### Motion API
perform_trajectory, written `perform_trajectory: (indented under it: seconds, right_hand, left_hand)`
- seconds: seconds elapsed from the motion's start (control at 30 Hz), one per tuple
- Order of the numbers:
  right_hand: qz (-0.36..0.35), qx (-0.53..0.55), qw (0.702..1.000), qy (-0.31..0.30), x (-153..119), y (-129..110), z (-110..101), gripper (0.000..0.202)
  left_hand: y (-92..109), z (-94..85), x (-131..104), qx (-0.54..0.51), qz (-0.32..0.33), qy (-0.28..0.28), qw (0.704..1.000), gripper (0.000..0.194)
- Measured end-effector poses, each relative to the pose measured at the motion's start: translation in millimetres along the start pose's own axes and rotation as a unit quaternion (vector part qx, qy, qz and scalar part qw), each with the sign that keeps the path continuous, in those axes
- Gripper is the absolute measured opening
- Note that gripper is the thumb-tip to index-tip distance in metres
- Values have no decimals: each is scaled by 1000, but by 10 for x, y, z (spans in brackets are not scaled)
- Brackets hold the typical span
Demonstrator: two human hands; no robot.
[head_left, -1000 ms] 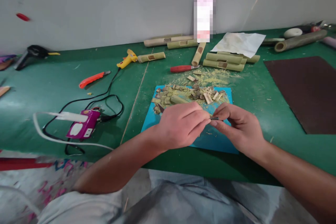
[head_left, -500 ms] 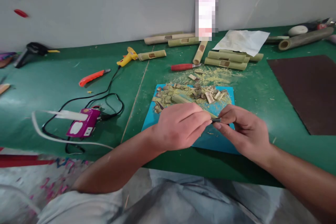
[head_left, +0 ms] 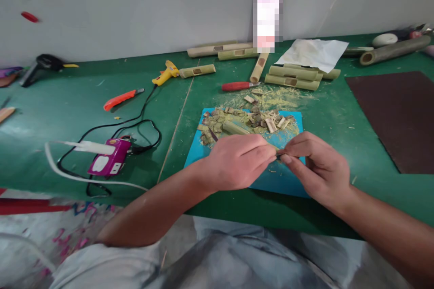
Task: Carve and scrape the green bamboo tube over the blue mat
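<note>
My left hand (head_left: 239, 162) and my right hand (head_left: 317, 167) meet fingertip to fingertip over the blue mat (head_left: 267, 185). Both are closed in a pinch. Between them a small dark piece (head_left: 278, 156) shows, mostly covered by the fingers, so I cannot make out what it is. A thin greenish edge lies just above it. Behind my left hand, a green bamboo tube (head_left: 234, 128) rests among bamboo chips (head_left: 212, 124) and sawdust on the mat.
Beyond the mat lie a red-handled tool (head_left: 235, 86), cut bamboo tubes (head_left: 291, 82) and white paper (head_left: 310, 53). Leftward are an orange cutter (head_left: 120, 100), a yellow glue gun (head_left: 166, 73) and a purple power strip (head_left: 110, 158) with cords. A dark brown sheet (head_left: 393, 122) lies right.
My two hands have come closer together at the fingertips, and less of the dark piece shows between them. The view has shifted very slightly.
</note>
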State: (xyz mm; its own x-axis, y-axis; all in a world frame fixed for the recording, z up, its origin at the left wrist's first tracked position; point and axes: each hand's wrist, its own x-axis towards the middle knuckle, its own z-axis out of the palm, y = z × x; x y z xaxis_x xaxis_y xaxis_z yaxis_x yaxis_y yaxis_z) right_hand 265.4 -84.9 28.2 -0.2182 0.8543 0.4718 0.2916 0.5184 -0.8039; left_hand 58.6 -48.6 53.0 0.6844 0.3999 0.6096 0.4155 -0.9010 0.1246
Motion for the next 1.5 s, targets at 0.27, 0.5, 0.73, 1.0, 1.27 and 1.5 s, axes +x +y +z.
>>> perform_trajectory:
  seconds: [0.27, 0.5, 0.73, 1.0, 1.27, 1.5]
  right_hand:
    - [-2, 6, 1000, -8, 8, 9, -6, 17]
    - [11, 3, 1000, -8, 65, 53, 18, 5]
    - [10, -13, 999, -32, 92, 49, 23, 13]
    - [26, -19, 999, -16, 102, 52, 20, 7]
    - [1, -75, 997, 8, 52, 52, 58, 6]
    - [-120, -218, 965, 78, 30, 55, 114, 40]
  left_hand:
    - [-20, 15, -3, 11, 20, -16, 1000, 14]
    - [-35, 9, -13, 0, 3, 34, 999, 7]
    - [-45, 39, -30, -12, -28, 44, 999, 6]
    - [-82, 33, -23, -35, -40, 57, 997, 5]
    - [-79, 43, -25, -11, -46, 38, 998, 8]
    - [8, 74, -22, 120, -28, 34, 992, 11]
